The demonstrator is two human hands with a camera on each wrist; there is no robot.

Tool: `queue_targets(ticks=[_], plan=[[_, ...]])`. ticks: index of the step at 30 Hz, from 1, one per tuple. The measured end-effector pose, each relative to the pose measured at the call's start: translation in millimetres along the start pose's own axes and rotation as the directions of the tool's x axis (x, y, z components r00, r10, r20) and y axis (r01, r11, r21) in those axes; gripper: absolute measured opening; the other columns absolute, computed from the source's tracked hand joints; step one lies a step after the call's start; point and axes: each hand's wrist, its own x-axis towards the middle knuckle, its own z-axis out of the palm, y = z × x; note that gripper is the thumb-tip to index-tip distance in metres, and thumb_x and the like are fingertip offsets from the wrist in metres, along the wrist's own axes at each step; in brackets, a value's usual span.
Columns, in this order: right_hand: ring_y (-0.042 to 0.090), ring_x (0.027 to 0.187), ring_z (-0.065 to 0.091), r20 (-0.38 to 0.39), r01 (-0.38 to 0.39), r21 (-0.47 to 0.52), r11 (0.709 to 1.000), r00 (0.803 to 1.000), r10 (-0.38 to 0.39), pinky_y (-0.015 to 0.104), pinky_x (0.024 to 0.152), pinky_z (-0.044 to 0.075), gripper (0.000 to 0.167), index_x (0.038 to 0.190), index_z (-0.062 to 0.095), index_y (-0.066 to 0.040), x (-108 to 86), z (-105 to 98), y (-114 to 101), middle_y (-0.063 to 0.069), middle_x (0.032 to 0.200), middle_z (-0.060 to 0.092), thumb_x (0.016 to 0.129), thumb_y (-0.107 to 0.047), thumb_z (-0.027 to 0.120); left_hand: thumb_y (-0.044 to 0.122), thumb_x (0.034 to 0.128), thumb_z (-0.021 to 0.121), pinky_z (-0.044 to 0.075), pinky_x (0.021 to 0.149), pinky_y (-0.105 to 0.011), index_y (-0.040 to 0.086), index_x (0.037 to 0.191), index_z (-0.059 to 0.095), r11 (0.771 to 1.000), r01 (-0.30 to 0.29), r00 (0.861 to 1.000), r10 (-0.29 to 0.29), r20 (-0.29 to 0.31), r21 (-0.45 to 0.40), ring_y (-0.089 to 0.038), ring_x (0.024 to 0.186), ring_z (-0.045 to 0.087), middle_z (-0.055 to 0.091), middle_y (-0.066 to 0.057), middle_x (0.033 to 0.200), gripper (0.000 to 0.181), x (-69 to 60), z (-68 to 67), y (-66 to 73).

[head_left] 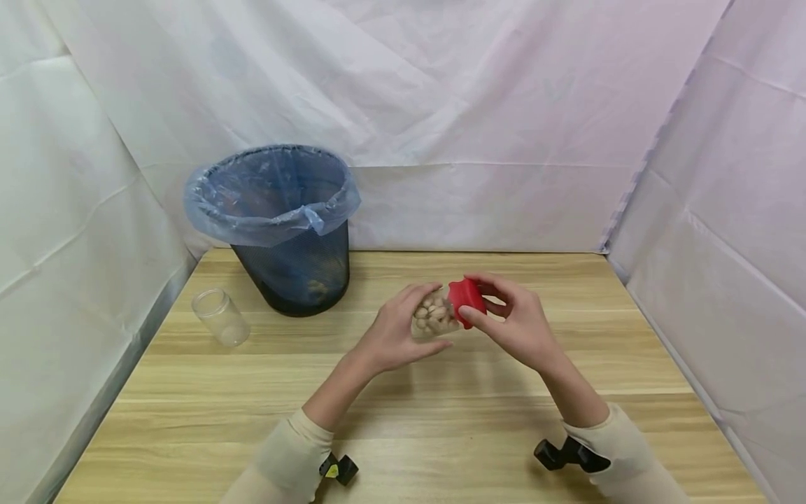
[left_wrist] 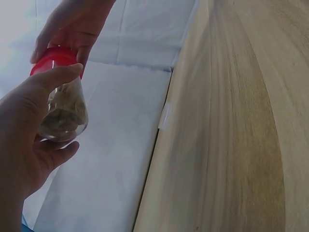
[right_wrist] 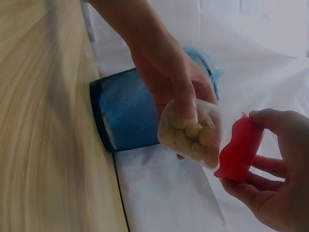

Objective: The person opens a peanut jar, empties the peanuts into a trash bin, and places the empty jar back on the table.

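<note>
A small clear jar [head_left: 434,315] full of pale, shelled-looking nuts [right_wrist: 195,137] is tilted sideways above the table. My left hand [head_left: 392,330] grips it around the body, thumb on one side and fingers on the other. At the jar's mouth is a red lid [head_left: 467,302] with a wavy edge, pinched between the thumb and fingers of my right hand [head_left: 519,322]. The lid [right_wrist: 240,150] lies against or just off the jar's rim in the right wrist view; whether it is fastened I cannot tell.
A black mesh bin [head_left: 302,273] lined with a blue plastic bag [head_left: 252,227] stands at the back left of the wooden table [head_left: 441,434]. In front of it, to the left, is another clear jar [head_left: 220,318] without a lid. White sheeting [head_left: 478,126] encloses the back and sides.
</note>
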Motion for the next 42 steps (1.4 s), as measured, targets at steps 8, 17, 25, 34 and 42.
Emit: queue_targets(ticks=[8,17,25,34,42], plan=[[0.024,0.125,0.071,-0.007,0.000,0.007,1.000,1.000,0.000,0.027,0.096,0.061,0.055,0.145,0.066,-0.008,-1.7,5.3,-1.7,0.006,0.140,0.071,0.094,-0.014,0.086,0.025,0.0815,0.097,0.063,0.100,-0.037,0.005,0.150,0.058,1.000,0.003,0.999,-0.003,-0.034,-0.015,-0.022,0.119,0.072,0.070,-0.010,0.139,0.082,-0.6,1.4,3.0],[0.024,0.123,0.073,-0.017,-0.082,-0.074,0.994,0.997,0.081,0.037,0.098,0.062,0.054,0.144,0.068,-0.016,0.5,5.0,-11.9,0.004,0.137,0.073,0.095,-0.031,0.086,0.022,0.0798,0.098,0.064,0.097,-0.036,0.003,0.147,0.061,1.000,-0.019,0.997,0.019,-0.070,-0.004,-0.022,0.117,0.074,0.071,-0.011,0.137,0.079,-1.2,1.6,5.8],[0.030,0.123,0.074,0.019,-0.121,-0.092,0.988,0.992,0.123,0.042,0.095,0.063,0.055,0.144,0.069,-0.007,2.7,3.0,-16.5,0.013,0.136,0.075,0.096,-0.029,0.085,0.025,0.0777,0.099,0.065,0.091,-0.035,0.000,0.142,0.066,0.998,-0.043,0.995,0.048,-0.086,0.055,-0.022,0.110,0.076,0.075,-0.012,0.131,0.076,-0.8,2.7,5.0],[0.035,0.130,0.070,0.103,-0.075,0.004,0.997,0.992,0.074,0.037,0.098,0.061,0.060,0.147,0.066,-0.003,0.8,0.6,-16.4,0.015,0.148,0.067,0.093,-0.017,0.088,0.027,0.0743,0.100,0.066,0.084,-0.028,0.001,0.136,0.072,0.995,-0.078,0.990,0.084,-0.116,0.060,-0.020,0.102,0.080,0.080,-0.012,0.124,0.072,-2.6,4.3,0.4],[0.034,0.133,0.068,0.136,-0.023,-0.013,1.000,0.990,0.025,0.040,0.102,0.059,0.059,0.148,0.064,-0.004,3.3,-2.0,-18.6,0.016,0.148,0.067,0.094,-0.013,0.086,0.028,0.0735,0.101,0.065,0.081,-0.025,0.003,0.136,0.071,0.992,-0.107,0.984,0.115,-0.132,0.068,-0.017,0.097,0.080,0.081,-0.011,0.123,0.074,-3.4,1.1,1.5]])
